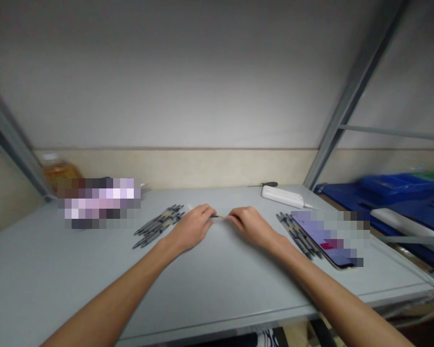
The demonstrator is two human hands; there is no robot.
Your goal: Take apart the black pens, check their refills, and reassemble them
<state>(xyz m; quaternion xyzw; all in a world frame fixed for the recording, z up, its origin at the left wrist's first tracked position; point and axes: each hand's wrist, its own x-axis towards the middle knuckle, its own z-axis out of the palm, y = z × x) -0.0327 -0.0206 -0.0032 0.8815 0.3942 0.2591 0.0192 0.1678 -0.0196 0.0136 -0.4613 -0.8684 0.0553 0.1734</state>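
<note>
Both hands are pinched in close over the middle of the counter (217, 289). Left hand (197, 224) has a pen (217, 216) by one end, right hand (251, 224) is closed at the other, just a thin bit showing between them, too blurry for details. There's a loose pile of pens (157, 227) beside the left wrist, and more pens (299, 236) past the right one, right beside a phone (325, 245).
</note>
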